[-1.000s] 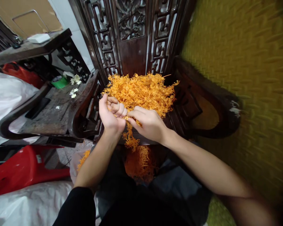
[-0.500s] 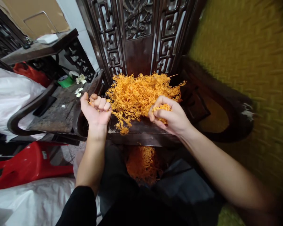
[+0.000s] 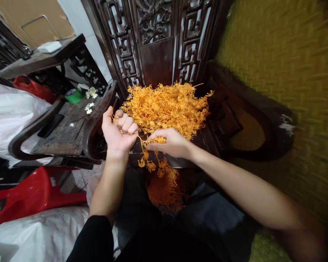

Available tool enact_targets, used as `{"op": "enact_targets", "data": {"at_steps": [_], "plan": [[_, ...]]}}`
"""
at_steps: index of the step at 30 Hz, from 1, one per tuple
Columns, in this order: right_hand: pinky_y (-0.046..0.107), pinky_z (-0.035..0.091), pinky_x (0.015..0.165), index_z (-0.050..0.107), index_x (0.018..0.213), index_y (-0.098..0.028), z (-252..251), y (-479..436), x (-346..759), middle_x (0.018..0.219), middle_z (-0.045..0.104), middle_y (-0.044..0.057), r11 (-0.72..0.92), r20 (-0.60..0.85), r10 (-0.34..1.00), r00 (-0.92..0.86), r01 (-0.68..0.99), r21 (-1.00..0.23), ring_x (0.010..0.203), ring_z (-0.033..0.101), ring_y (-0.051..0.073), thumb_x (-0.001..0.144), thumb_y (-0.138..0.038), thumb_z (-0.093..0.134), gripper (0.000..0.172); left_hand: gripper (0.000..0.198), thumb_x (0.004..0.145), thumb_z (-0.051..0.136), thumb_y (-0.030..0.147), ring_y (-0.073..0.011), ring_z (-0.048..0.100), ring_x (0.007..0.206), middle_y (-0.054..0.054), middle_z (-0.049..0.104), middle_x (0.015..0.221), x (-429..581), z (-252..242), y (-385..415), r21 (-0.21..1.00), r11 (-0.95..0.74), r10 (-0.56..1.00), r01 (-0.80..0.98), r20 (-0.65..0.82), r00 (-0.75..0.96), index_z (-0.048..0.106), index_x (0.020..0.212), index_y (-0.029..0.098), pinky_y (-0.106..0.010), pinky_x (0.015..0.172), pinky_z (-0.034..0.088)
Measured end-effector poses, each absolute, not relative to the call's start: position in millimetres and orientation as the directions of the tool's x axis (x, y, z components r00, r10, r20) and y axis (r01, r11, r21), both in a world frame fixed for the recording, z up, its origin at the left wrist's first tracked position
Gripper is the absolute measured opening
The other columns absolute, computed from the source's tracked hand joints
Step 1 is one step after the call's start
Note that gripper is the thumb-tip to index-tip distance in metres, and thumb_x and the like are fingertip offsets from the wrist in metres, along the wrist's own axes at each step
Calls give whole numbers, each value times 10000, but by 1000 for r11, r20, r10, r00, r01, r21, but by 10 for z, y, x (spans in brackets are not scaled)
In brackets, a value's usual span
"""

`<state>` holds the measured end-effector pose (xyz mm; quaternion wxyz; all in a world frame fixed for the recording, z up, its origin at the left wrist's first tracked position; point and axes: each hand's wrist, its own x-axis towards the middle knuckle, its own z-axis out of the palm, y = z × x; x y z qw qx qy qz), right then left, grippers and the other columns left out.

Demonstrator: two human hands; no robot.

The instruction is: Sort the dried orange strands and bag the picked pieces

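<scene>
A heap of orange branching sprigs (image 3: 166, 105), which look like plastic flower stems, lies on the seat of a dark carved wooden chair (image 3: 157, 62). My left hand (image 3: 119, 131) is palm up in front of the heap's left side, its fingers curled around a thin orange sprig (image 3: 145, 154) whose curly ends hang down past the seat edge. Beside it my right hand (image 3: 171, 143) pinches at that sprig's stem with thumb and fingers. Some orange curls also show within the right hand's grip.
Under the seat, between my legs, sits another orange bunch (image 3: 164, 189). To the left, a second wooden chair (image 3: 62, 142) holds green tape (image 3: 74, 95) and small pale flower pieces (image 3: 91, 92). A red plastic stool (image 3: 41, 189) and white sacks (image 3: 38, 233) stand lower left.
My right hand has moved left and down from the heap's front to beside my left hand, meeting the hanging sprig. My left hand has shifted slightly right.
</scene>
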<state>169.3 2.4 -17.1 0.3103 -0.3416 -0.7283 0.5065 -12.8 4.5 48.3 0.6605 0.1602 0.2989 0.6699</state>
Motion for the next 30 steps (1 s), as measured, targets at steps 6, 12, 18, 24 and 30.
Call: {"op": "enact_targets", "data": {"at_steps": [6, 12, 18, 24, 30], "plan": [[281, 417, 626, 694, 759, -172, -64, 28, 1824, 663, 658, 17, 301, 234, 923, -306, 193, -934, 642, 589, 151, 870, -413, 700, 266, 518, 1031, 375, 465, -62, 96, 363, 91, 191, 415, -223, 507, 54, 631, 0, 973, -776, -180, -146, 432, 599, 185, -226, 364, 107], [278, 342, 473, 636, 755, -195, -41, 128, 2033, 486, 533, -28, 223, 222, 975, -22, 108, -969, 420, 464, 114, 834, -449, 746, 288, 491, 1020, 391, 437, -64, 74, 368, 97, 161, 404, -316, 496, 66, 616, -58, 970, -785, -152, -191, 426, 598, 188, -229, 372, 91], [271, 200, 400, 492, 697, -227, -63, 517, 2443, 749, 694, 28, 246, 92, 889, 449, -299, -922, 414, 481, 28, 828, -235, 702, 248, 481, 1021, 345, 419, -64, 76, 367, 101, 143, 422, -441, 453, 91, 565, -126, 962, -816, -131, -239, 412, 603, 190, -220, 369, 86], [216, 212, 360, 598, 923, -195, 25, 272, 2284, 937, 743, 67, 155, 139, 987, 82, -240, -958, 457, 585, 85, 770, -201, 679, 173, 477, 1017, 383, 412, -65, 70, 378, 100, 132, 429, -357, 455, 107, 584, -68, 972, -809, -142, -185, 420, 597, 189, -230, 371, 89], [293, 494, 555, 745, 1185, -178, -2, -24, 1991, 963, 767, 78, 197, 107, 900, -423, 175, -965, 606, 661, 140, 876, -468, 671, 430, 474, 1020, 373, 405, -65, 67, 373, 98, 138, 430, -313, 456, 121, 578, -71, 978, -813, -119, -170, 419, 601, 187, -230, 370, 84]]}}
